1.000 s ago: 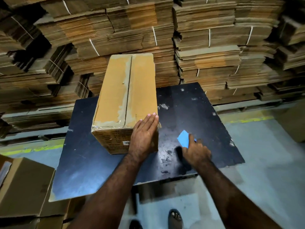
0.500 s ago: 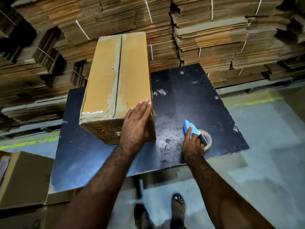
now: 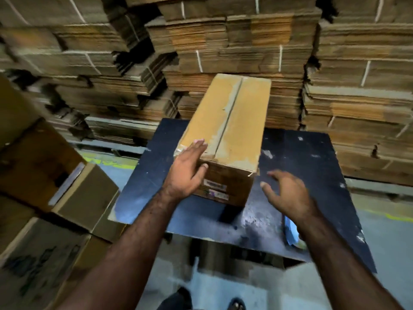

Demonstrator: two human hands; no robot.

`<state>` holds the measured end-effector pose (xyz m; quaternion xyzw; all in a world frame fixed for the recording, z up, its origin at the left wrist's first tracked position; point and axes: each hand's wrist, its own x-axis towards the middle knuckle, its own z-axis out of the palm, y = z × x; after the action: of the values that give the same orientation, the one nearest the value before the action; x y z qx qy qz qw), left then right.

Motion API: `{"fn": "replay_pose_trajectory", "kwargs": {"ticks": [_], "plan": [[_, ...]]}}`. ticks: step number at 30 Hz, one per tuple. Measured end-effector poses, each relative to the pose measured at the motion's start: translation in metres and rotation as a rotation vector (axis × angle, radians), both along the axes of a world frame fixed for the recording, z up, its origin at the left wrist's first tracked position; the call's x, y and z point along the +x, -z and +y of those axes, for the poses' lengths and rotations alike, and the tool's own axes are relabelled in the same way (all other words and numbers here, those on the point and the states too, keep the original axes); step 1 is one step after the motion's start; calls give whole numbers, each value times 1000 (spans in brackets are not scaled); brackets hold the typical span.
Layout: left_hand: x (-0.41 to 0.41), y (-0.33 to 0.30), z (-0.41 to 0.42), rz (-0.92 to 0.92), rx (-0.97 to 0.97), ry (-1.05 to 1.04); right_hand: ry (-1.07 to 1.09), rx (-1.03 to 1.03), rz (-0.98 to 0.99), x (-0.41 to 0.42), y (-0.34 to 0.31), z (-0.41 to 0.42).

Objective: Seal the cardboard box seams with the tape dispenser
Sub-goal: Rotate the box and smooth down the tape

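My left hand rests flat-fingered on the box corner. My right hand, fingers spread, holds nothing; tape dispenser at its 6 o'clock.

This was a packaging warehouse or carton store. Strapped bundles of flattened corrugated cardboard were stacked high from nine o'clock round through twelve to three o'clock, walling in the whole background, each bundle tied with pale strapping. A scuffed dark worktable stood at the centre on a bare grey concrete floor, where painted yellow lines ran at about ten o'clock. Made-up brown cartons were piled at eight and nine o'clock. The light was dim and warm.
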<state>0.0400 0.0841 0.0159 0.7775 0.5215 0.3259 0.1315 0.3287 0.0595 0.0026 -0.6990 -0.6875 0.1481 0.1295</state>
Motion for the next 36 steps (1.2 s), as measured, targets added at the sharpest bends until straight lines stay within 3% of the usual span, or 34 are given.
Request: {"fn": "replay_pose_trajectory", "kwargs": {"ticks": [5, 13, 17, 24, 28, 31, 33, 36], "plan": [[-36, -1, 17, 59, -8, -52, -227, 206, 105, -92, -29, 38], [-59, 25, 65, 233, -55, 70, -200, 196, -111, -168, -11, 79], [-74, 44, 81, 294, 30, 202, -193, 114, -277, -175, 2, 77], [-91, 65, 97, 203, 72, 353, -264, 83, -518, -165, 16, 80], [-104, 60, 73, -37, -70, 368, -236, 143, -439, -172, 8, 73], [-90, 49, 62, -536, -477, 163, -97, 203, -294, -187, -1, 76], [-75, 43, 61, -892, -695, 72, -84, 184, -303, -208, -1, 84], [-55, 46, 52, -914, -712, 18, -97, 131, -357, -221, 7, 86]]}}
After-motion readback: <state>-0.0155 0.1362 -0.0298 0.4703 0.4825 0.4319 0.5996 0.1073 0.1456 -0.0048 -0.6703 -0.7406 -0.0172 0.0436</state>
